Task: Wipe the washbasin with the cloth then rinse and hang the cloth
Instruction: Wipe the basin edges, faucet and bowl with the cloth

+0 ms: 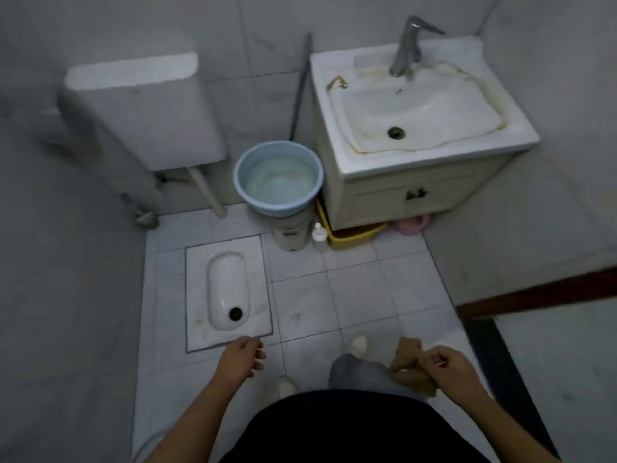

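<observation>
Currently, a brown cloth (405, 362) is gripped in the right hand (450, 367) at five o'clock, while nothing is held in the loosely curled left hand (245, 357) at seven o'clock. Well apart, the washbasin (417, 108) is seen at one o'clock.

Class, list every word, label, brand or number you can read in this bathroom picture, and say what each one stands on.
No text here can be read.
Cistern: small grey mark on its front, too blurred to read.
Grey bin under the blue tub: dark label, too blurred to read.
Washbasin: tiny dark mark below the tap, too small to tell if it is text.
</observation>
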`<act>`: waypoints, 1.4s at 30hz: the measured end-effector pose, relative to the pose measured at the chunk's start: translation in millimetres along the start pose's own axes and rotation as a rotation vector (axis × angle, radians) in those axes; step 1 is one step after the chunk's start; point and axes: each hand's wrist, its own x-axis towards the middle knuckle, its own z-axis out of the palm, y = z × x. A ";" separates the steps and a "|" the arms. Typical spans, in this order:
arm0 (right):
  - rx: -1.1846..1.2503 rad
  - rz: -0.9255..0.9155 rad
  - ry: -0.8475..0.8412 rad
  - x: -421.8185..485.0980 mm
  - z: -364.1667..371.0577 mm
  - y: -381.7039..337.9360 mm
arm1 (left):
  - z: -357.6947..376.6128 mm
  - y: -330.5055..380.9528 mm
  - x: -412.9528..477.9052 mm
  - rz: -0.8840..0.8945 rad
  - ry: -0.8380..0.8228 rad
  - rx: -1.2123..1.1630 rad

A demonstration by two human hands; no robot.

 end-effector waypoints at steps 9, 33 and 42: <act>0.096 0.069 0.022 41.5 -35.5 16.9 | 42.5 90.2 33.5 0.040 0.030 0.128; 0.350 0.208 0.266 205.9 -192.3 -67.5 | 214.6 386.8 165.7 0.181 -0.292 0.501; 0.316 0.141 0.157 288.2 -255.6 -83.9 | 275.3 439.6 185.6 0.225 -0.336 0.622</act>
